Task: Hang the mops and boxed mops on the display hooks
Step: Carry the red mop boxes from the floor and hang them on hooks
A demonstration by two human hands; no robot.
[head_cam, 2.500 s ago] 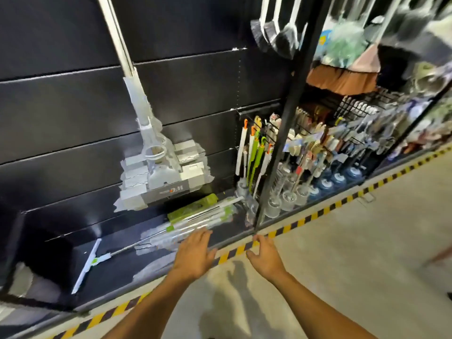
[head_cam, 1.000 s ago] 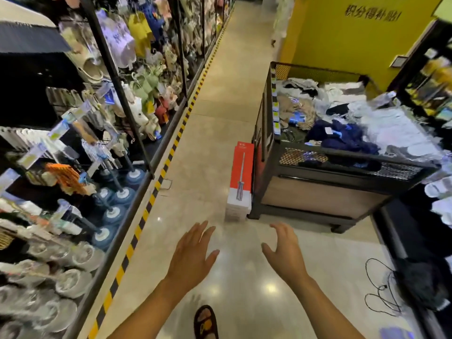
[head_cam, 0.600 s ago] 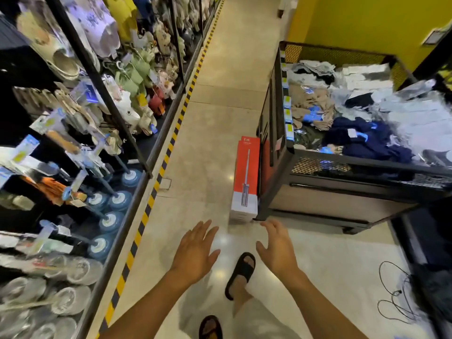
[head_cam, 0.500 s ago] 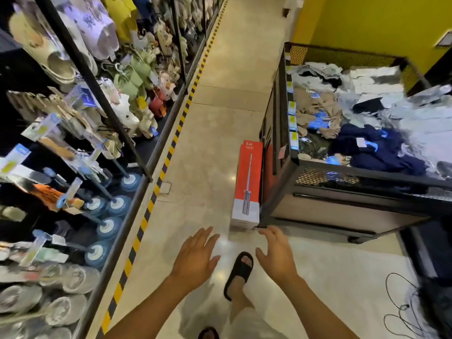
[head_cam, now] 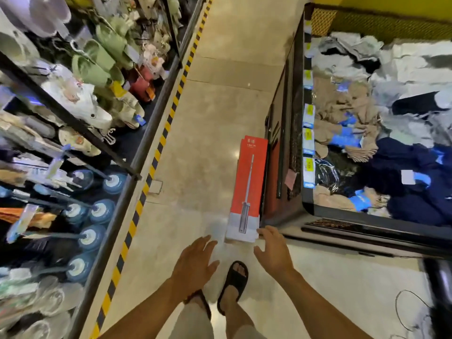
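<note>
A tall red and white boxed mop stands on the floor, leaning against the side of a black bin. A mop is printed on its front. My right hand is open, its fingertips just at the box's lower right corner. My left hand is open too, below and left of the box, holding nothing. Round blue mop heads hang on the display rack at the left.
A black bin full of folded clothes fills the right side. The left rack holds slippers and cleaning goods behind a yellow-black floor stripe. My sandalled feet stand in the aisle. A cable lies at the lower right.
I turned from the black mop wall to the aisle and walked up to the red box. Both open hands have come close to its base.
</note>
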